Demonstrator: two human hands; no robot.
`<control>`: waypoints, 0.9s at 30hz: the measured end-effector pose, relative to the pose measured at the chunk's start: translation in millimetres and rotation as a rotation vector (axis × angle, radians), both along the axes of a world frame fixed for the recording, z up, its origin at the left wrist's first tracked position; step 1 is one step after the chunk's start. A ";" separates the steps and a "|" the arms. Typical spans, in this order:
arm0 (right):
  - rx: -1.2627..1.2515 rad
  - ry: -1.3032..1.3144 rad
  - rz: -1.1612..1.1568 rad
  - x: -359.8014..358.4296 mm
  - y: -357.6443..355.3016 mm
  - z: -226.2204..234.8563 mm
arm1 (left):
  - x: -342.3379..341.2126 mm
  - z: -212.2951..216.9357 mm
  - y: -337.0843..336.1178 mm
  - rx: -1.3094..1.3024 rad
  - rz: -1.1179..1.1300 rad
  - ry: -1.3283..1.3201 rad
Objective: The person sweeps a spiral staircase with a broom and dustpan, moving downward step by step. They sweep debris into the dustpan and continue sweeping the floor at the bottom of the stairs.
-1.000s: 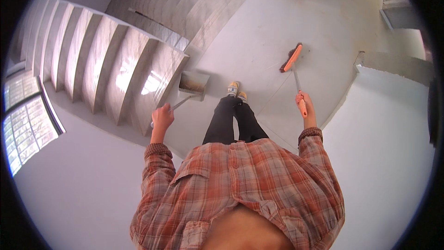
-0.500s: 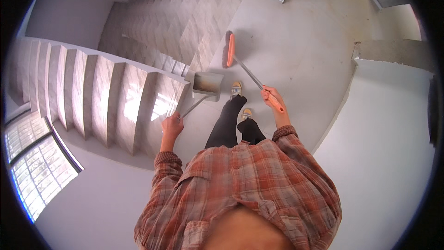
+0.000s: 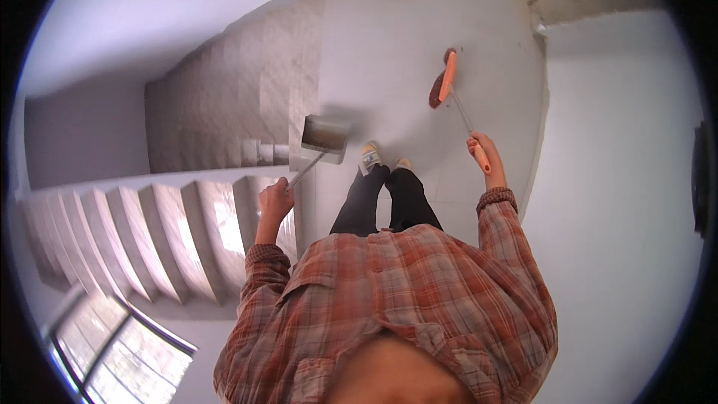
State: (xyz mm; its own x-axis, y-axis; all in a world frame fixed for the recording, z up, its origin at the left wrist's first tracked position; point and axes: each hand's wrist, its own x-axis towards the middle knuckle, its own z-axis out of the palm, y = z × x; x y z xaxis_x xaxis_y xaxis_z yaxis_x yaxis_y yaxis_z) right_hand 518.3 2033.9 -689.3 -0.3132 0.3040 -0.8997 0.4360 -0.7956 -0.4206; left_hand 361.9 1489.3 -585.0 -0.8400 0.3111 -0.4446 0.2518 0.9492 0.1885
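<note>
My left hand (image 3: 276, 200) is closed round the long handle of a grey dustpan (image 3: 335, 150), whose pan hangs over or rests on the floor left of my feet; I cannot tell which. Inside the pan the surface looks brownish. On the right, my right hand (image 3: 482, 151) grips the orange end of a broom (image 3: 447, 78) with a grey stick. The broom's orange head and dark bristles lie farther out, by the right side of the floor. A few small dark specks show beside the head.
Stairs (image 3: 172, 232) rise on the left near a window (image 3: 120, 344). Another tiled flight (image 3: 247, 82) lies beyond, along the floor's left edge. A white wall (image 3: 613, 179) runs down the right side. My shoes (image 3: 371, 155) stand on the grey tiled floor (image 3: 374, 45).
My right hand and the broom have swung to the right, toward the wall. My view has turned and my feet have shifted; the dustpan stays in my left hand.
</note>
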 end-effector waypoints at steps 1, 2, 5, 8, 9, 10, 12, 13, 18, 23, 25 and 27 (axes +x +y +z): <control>-0.006 0.003 -0.004 -1.9 1.4 11.5 | -15.0 1.4 11.2 0.005 -0.054 0.012; -0.005 0.013 -0.017 -2.5 1.2 22.8 | -31.1 3.7 22.1 0.001 -0.087 -0.004; 0.166 -0.096 0.019 28.6 -14.8 65.6 | -74.7 8.7 57.4 0.005 -0.198 0.000; 0.080 -0.050 -0.153 41.7 -44.8 89.1 | -131.1 8.3 97.4 -0.064 -0.294 -0.009; 0.066 -0.062 -0.201 48.3 -55.3 93.1 | -148.0 8.6 111.0 -0.106 -0.336 -0.023; 0.048 -0.061 -0.260 55.2 -67.4 94.1 | -163.3 8.2 125.4 -0.084 -0.314 -0.015; -0.026 -0.057 -0.426 70.8 -71.2 93.4 | -182.6 7.9 164.8 -0.091 -0.345 -0.024; -0.114 -0.036 -0.544 73.6 -75.0 90.1 | -204.4 12.7 181.5 -0.102 -0.365 -0.009; -0.245 0.145 -0.852 51.8 -126.0 45.9 | -307.4 30.8 232.7 -0.089 -0.564 0.075; -0.020 -0.161 -0.826 -12.2 -192.2 -11.0 | -423.5 21.1 277.8 -0.092 -0.729 0.068; -0.009 -0.213 -0.769 -50.8 -171.8 -48.6 | -449.7 12.6 300.1 -0.098 -0.729 0.088; -0.027 -0.159 -0.773 -88.8 -155.0 -72.3 | -462.6 -0.5 326.3 -0.072 -0.763 0.073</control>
